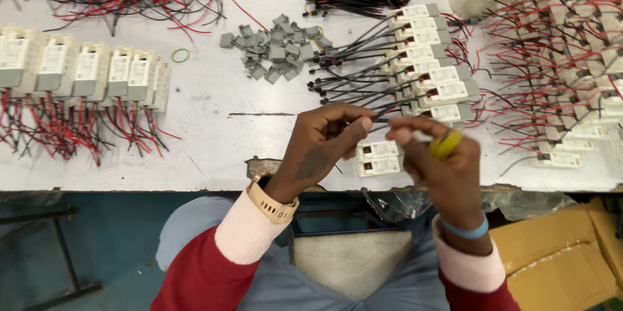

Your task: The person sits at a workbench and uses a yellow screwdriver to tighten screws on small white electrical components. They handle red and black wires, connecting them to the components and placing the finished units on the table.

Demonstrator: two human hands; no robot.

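Above white counter [214, 149] edge, left hand [322, 145] and right hand [436, 155] meet, fingertips pinched shut on thin black wire [381, 113]. Two small white plastic boxes [378, 158] lie just below hands. Grey plastic clips [276, 51] pile farther back.

Connector pile [276, 53] lies between left module row [84, 71] and right module stack [431, 58].

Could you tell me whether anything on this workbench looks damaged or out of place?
The bench's front edge is chipped just left of the left hand. A lone green rubber band lies loose on the table. Otherwise nothing stands out.
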